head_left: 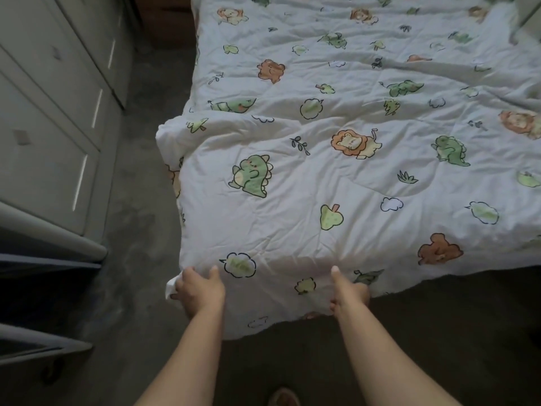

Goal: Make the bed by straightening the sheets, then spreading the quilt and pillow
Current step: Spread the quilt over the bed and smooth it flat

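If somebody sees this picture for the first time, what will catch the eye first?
The white quilt, printed with cartoon dinosaurs, lions and bears, covers the middle and right of the view. At its near edge, the left hand and the right hand each grip the fabric. Pale drawers stand at the left.

The room is dim. The white quilt [322, 177] is the brightest part, in the middle. The floor [140, 218] at the bottom is dark. Everything looks soft and blurry. The cabinet [44, 127] at the left edge bends.

no readable text, labels or numbers anywhere
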`<action>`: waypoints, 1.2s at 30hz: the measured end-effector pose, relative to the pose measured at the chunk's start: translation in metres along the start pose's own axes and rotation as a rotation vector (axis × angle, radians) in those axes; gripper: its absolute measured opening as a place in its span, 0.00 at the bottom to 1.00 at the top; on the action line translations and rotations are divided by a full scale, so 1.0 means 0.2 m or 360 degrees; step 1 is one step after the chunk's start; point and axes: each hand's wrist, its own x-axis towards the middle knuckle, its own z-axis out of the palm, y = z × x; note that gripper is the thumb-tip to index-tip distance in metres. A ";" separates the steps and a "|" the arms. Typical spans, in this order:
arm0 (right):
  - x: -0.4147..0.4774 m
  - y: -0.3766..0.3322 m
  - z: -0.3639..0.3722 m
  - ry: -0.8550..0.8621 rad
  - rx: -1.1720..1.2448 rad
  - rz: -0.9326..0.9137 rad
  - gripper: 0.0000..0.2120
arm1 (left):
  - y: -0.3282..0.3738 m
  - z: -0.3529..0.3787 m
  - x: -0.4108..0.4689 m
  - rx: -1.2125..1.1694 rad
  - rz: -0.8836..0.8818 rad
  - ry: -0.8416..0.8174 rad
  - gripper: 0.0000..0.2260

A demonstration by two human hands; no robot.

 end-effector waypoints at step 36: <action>0.02 0.02 -0.01 -0.0077 -0.0242 -0.0145 0.07 | -0.10 -0.01 -0.04 0.0325 0.0039 -0.0220 0.12</action>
